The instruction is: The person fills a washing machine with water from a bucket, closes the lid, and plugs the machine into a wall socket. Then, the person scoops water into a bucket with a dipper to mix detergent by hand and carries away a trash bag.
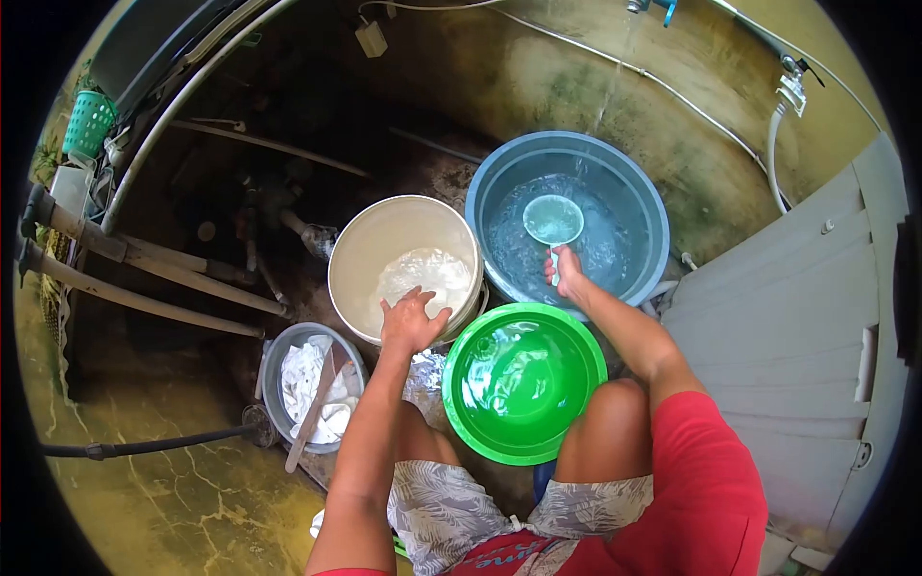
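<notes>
Blue tub (642,192), tap (653,6) above cut off by top edge; open water around dipper (553,220). Green basin (523,384) between tub and knees. Cream bucket (370,250) beside tub, near rim partly hidden by left hand (411,324): fingers wide, grasping nothing, rim contact unclear. Grey pail (273,384) holding white cloths (303,370), flat stick (309,418) across. Dipper within tub's rim, right hand (567,269) closed round handle; cup's depth hard to judge.

The right hand (565,272) reaches forward, fingers curled closed; the left hand (410,322) spreads, palm down.
</notes>
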A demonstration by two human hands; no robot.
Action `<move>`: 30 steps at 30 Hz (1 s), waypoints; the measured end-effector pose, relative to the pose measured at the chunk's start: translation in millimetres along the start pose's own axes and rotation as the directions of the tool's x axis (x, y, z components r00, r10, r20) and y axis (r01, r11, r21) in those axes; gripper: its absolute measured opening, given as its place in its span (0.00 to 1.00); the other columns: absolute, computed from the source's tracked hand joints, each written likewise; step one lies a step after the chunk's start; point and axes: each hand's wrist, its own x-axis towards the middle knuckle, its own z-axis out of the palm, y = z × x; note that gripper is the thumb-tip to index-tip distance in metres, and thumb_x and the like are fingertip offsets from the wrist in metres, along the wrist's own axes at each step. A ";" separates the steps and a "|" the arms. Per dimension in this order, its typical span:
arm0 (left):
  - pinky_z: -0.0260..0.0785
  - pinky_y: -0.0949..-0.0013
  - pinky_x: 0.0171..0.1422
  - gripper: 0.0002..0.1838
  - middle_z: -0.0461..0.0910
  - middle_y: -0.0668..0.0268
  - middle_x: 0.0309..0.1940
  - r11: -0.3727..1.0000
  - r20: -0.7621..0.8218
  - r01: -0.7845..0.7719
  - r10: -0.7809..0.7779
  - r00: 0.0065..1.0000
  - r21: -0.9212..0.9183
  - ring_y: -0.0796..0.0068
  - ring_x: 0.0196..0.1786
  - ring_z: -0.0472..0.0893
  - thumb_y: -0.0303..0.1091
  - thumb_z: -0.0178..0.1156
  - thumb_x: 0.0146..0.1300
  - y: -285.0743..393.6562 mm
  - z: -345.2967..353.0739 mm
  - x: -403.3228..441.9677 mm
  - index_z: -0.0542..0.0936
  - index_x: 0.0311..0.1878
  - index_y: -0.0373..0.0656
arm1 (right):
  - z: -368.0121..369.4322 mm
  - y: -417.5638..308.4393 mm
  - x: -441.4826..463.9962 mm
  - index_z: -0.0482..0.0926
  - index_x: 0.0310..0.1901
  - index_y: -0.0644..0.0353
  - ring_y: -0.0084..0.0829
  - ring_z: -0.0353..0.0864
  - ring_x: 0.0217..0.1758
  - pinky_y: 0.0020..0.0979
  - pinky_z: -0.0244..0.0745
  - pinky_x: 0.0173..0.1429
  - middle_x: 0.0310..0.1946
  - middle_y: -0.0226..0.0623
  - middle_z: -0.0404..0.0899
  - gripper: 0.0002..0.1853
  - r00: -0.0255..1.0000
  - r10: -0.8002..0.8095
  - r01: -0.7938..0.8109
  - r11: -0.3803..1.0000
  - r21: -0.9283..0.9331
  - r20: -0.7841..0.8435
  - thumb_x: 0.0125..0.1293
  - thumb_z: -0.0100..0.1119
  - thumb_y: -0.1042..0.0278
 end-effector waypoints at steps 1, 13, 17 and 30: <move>0.46 0.30 0.76 0.34 0.69 0.53 0.70 1.000 0.001 0.002 -0.002 1.000 0.007 0.54 0.71 0.70 0.61 0.58 0.60 -0.2 -0.1 -0.8 0.79 0.63 0.50 | 15.6 -2.6 -29.2 0.72 0.47 0.54 0.22 0.62 0.15 0.30 0.57 0.18 0.20 0.29 0.68 0.12 1.000 -0.020 0.020 1.000 -0.012 0.009 0.67 0.45 0.61; 0.44 0.31 0.77 0.37 0.60 0.50 0.75 1.000 -0.019 0.017 -0.017 1.000 -0.004 0.52 0.76 0.61 0.62 0.60 0.57 3.0 -4.4 -2.6 0.75 0.66 0.50 | 111.7 18.4 -120.1 0.80 0.52 0.61 0.33 0.81 0.26 0.34 0.77 0.34 0.29 0.43 0.82 0.17 0.384 -0.769 0.913 0.236 -0.332 0.510 0.63 0.56 0.68; 0.46 0.30 0.75 0.33 0.67 0.51 0.70 1.000 0.035 0.021 -0.021 0.999 -0.016 0.52 0.73 0.66 0.61 0.60 0.58 4.7 -9.2 -1.6 0.80 0.61 0.48 | 107.6 0.1 -147.5 0.77 0.61 0.58 0.48 0.84 0.37 0.42 0.80 0.45 0.40 0.49 0.83 0.24 0.302 -0.665 0.897 -0.043 -0.439 0.683 0.61 0.58 0.66; 0.44 0.33 0.78 0.34 0.67 0.54 0.71 0.998 0.071 0.047 -0.045 0.996 -0.031 0.56 0.73 0.67 0.61 0.58 0.59 5.0 -7.9 -0.6 0.80 0.61 0.47 | -36.8 -36.2 60.8 0.69 0.65 0.61 0.52 0.84 0.46 0.52 0.78 0.44 0.42 0.53 0.82 0.24 0.879 -0.471 0.012 -0.128 -0.992 0.072 0.68 0.48 0.64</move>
